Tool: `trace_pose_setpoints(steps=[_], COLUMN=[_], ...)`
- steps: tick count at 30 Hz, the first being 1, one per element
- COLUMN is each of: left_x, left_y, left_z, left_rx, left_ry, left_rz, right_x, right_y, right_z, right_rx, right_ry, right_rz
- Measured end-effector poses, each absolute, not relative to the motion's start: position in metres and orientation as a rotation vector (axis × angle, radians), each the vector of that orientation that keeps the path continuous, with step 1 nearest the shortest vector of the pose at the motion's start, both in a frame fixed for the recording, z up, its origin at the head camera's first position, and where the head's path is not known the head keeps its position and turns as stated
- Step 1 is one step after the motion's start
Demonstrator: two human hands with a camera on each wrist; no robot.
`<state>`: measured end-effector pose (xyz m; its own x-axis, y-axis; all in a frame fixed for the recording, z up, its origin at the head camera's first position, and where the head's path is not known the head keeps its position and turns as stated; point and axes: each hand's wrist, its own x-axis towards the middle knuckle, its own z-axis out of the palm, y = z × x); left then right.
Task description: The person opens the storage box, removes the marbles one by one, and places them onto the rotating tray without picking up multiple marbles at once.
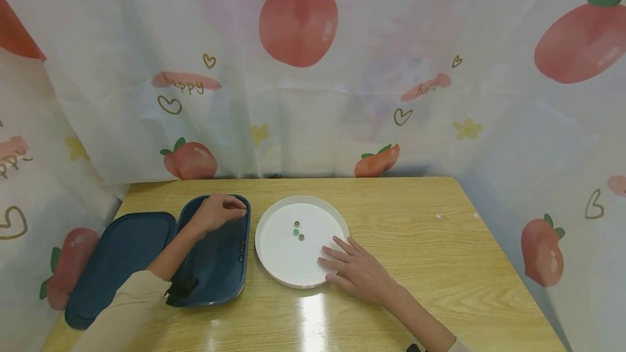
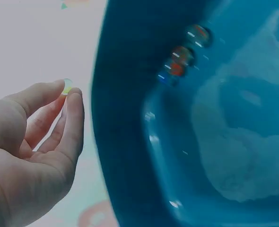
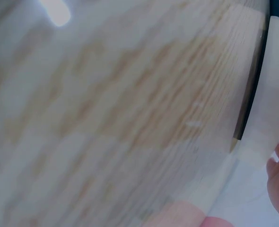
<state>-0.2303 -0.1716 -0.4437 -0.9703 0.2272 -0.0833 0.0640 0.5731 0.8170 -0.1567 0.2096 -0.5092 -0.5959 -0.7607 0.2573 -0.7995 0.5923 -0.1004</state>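
Note:
My left hand (image 1: 215,215) is over the far end of a dark blue tray (image 1: 215,281). In the left wrist view its thumb and fingertips pinch a small clear marble (image 2: 67,86) with a yellow-green tint. Inside the tray, several glass marbles (image 2: 197,36) line up along one wall, some with red or orange swirls and one blue. My right hand (image 1: 359,271) lies at the right edge of a round white plate (image 1: 305,268), its fingers spread over the rim. Two dark marbles and a green marble (image 1: 295,232) sit on the plate.
A flat dark blue lid (image 1: 127,254) lies left of the tray, partly behind the left forearm. Everything stands on a light wooden table (image 1: 415,232). A white curtain (image 1: 313,118) printed with peaches hangs behind it and at both sides.

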Motion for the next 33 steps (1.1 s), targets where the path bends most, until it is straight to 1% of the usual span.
trace_pose_setpoints(steps=[3, 8, 20, 33], left_x=[-0.227, -0.223, -0.222, -0.225], left_y=[-0.164, -0.143, -0.094, -0.046], left_z=[-0.434, -0.425, -0.422, -0.430], left_rx=[0.291, 0.295, 0.362, 0.327], left_ry=[2.610, 2.604, 2.557, 2.501], left_rz=[1.395, 1.426, 1.516, 1.600], right_x=[-0.156, -0.157, -0.156, -0.157], right_y=[0.210, 0.210, 0.210, 0.209], right_z=[-0.510, -0.510, -0.512, -0.511], right_rx=[1.310, 1.308, 1.310, 1.300], right_ry=[-2.623, -2.627, -2.624, -2.611], right_rz=[0.305, 0.297, 0.298, 0.333])
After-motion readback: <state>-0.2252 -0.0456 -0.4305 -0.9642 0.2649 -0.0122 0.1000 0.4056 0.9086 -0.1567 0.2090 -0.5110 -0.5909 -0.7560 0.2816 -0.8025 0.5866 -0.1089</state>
